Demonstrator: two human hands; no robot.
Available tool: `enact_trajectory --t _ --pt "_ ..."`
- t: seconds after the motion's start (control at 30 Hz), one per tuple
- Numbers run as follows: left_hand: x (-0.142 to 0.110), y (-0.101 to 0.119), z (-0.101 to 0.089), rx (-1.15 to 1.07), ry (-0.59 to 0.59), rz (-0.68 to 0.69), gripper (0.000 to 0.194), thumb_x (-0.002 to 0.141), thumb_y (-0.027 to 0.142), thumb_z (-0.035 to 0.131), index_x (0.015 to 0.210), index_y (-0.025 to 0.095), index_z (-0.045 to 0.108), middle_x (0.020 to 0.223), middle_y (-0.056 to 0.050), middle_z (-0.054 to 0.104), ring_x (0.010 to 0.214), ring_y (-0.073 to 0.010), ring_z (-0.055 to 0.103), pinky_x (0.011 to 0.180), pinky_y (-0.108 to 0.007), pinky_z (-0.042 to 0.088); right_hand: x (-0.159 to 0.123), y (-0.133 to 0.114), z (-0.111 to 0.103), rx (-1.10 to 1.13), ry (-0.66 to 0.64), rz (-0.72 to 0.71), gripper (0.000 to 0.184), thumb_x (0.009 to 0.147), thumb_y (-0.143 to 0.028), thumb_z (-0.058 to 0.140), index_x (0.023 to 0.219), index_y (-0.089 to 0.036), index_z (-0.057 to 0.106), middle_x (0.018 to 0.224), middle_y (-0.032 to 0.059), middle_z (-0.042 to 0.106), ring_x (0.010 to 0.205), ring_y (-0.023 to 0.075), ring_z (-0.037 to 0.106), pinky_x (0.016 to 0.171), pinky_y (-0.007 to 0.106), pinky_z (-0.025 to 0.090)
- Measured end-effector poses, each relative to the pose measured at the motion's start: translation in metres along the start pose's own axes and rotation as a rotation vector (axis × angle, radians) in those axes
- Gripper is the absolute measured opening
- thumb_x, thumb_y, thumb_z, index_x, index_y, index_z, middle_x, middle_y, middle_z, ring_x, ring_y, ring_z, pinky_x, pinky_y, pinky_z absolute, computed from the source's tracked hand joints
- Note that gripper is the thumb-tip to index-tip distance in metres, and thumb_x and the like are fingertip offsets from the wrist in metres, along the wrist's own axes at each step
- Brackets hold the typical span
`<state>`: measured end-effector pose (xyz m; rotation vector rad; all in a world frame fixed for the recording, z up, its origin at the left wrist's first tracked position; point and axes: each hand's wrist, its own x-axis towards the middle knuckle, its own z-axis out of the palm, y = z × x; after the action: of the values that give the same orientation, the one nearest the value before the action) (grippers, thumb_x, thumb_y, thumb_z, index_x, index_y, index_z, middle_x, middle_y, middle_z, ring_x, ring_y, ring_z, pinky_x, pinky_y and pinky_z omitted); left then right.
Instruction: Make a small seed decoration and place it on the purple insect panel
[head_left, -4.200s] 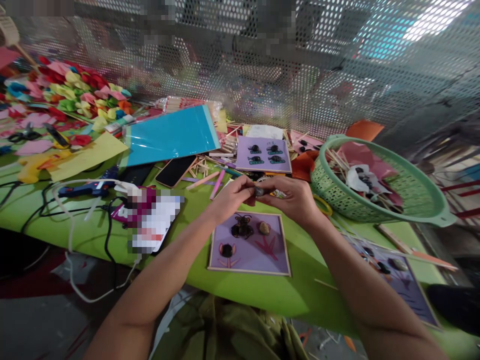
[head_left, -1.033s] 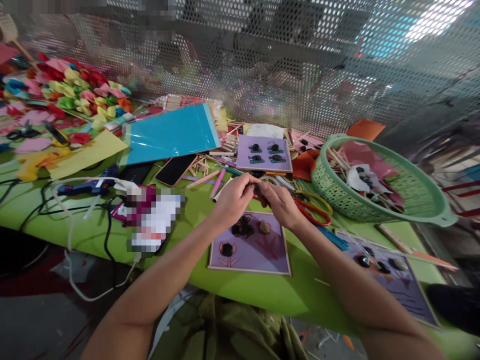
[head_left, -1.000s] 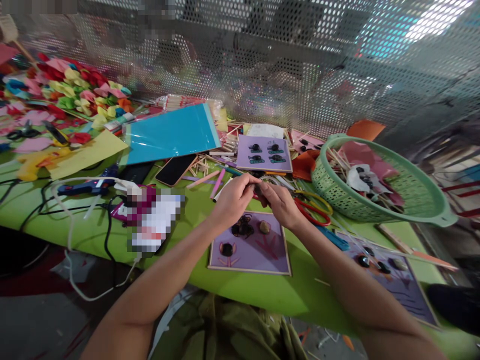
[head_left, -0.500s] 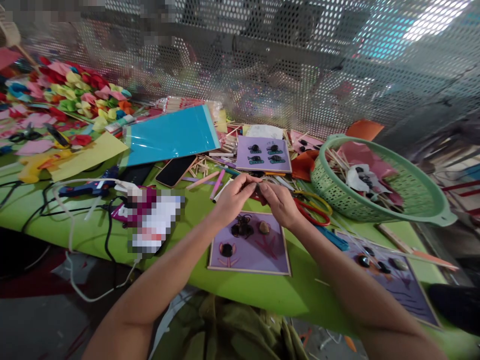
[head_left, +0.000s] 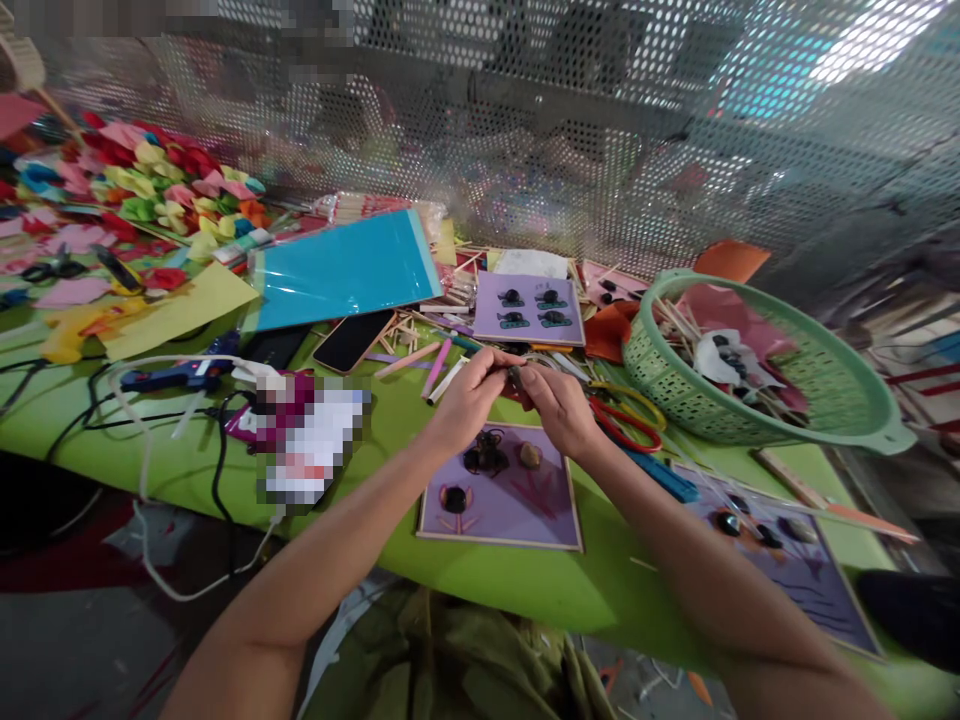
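Your left hand [head_left: 469, 402] and right hand [head_left: 562, 405] have drawn closer together — both grips pinching a small dark stone [head_left: 515, 377], partly hidden by fingers, near the far edge of the purple framed board [head_left: 495, 518] on the green bench [head_left: 394, 432].

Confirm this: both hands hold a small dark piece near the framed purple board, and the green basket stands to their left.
Left hand and right hand do hold the small dark piece near the framed purple board, but the head view shows the green basket to their right, not left.
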<state>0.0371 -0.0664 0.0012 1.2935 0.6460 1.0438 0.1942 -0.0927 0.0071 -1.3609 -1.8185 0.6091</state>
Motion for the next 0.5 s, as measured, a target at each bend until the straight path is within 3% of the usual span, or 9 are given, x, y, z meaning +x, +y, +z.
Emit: enact_trajectory --t 0.2,0.5 --pt "0.0003 -0.0034 -0.0002 -0.066 -0.056 0.01 0.016 0.099 0.032 0.054 0.102 0.018 0.062 0.087 -0.002 0.069 0.079 -0.0158 0.07 0.082 -0.033 0.059 0.0007 0.0019 -0.0008 0.031 0.008 0.014 0.068 0.096 -0.082 0.027 0.062 -0.026 0.043 0.058 0.0013 0.053 0.057 0.0172 0.044 0.059 0.033 0.033" --pt "-0.003 -0.0011 0.0008 0.095 -0.018 0.065 0.013 0.098 0.027 0.053 0.102 0.02 0.064 0.086 -0.002 0.068 0.08 -0.017 0.07 0.085 -0.036 0.06 -0.0004 -0.0005 -0.0002 0.048 -0.005 0.033 0.07 0.094 -0.085 0.027 0.06 -0.026 0.043 0.057 0.0011 0.052 0.056 0.0169 0.045 0.061 0.034 0.033"
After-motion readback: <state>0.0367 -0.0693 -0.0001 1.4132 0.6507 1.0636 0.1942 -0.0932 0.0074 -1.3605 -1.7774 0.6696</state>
